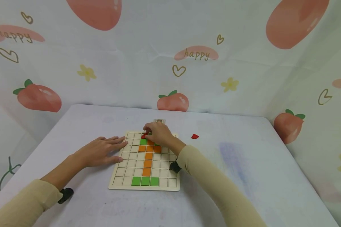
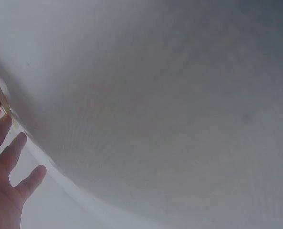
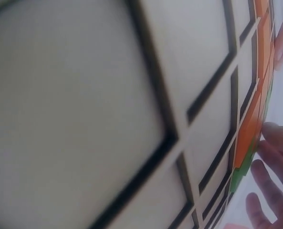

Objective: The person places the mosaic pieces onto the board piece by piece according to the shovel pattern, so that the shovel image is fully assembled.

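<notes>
A square wooden grid board (image 1: 127, 171) lies on the table, with orange and green square tiles set in its cells. The orange tiles (image 1: 148, 156) form a column with a crosspiece near the far end; three green tiles (image 1: 145, 181) line the near row. My right hand (image 1: 160, 134) is over the far edge, its bent fingers and thumb at a red quarter-circle piece (image 1: 143, 136) in the far row. Part of that piece is hidden by the fingers. With fingers spread, my left hand (image 1: 102, 151) rests at the board's left edge; its fingers also show in the left wrist view.
Another red quarter-circle piece (image 1: 194, 136) lies on the table right of the board. Behind the board is a small card (image 1: 159, 121) with a grid pattern, partly covered by the right hand. A printed cloth (image 1: 147, 63) hangs behind the table.
</notes>
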`<control>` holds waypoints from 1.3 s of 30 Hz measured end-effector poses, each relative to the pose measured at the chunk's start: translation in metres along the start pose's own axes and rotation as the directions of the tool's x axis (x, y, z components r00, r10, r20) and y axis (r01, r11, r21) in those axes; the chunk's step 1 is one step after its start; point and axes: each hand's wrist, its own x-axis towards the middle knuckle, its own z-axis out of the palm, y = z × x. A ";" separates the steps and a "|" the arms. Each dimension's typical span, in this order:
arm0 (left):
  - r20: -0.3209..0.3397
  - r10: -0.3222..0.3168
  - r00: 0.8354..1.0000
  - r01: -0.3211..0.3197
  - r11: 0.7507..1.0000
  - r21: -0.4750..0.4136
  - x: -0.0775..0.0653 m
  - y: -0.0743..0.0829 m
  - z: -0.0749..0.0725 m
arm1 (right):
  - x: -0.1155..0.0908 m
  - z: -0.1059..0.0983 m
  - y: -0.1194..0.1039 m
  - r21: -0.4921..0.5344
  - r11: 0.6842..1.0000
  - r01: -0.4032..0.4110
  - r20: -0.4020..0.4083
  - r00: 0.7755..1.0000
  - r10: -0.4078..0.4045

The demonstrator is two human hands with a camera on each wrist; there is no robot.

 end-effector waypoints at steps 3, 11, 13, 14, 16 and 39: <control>-0.008 0.008 1.000 -0.008 1.000 -0.002 0.000 0.001 0.000 | 0.000 0.000 0.000 0.001 1.000 0.003 -0.005 1.000 -0.003; -0.020 0.020 1.000 -0.020 1.000 -0.003 0.001 0.002 -0.001 | 0.000 -0.001 0.001 0.024 1.000 -0.008 0.003 1.000 0.008; -0.017 0.016 1.000 -0.016 1.000 -0.002 0.001 0.002 -0.001 | -0.001 -0.003 0.001 0.047 0.999 -0.016 0.017 1.000 0.015; -0.015 0.014 1.000 -0.014 1.000 -0.001 0.001 0.002 0.000 | -0.002 -0.004 0.002 0.062 0.998 -0.019 0.025 1.000 0.017; -0.009 0.011 1.000 -0.011 1.000 0.000 0.001 0.002 0.000 | -0.004 -0.006 0.004 0.081 0.996 -0.024 0.043 0.999 0.020; -0.007 0.019 1.000 -0.019 1.000 0.007 0.000 0.001 0.000 | -0.053 -0.057 0.076 0.073 0.996 -0.047 0.019 0.999 0.046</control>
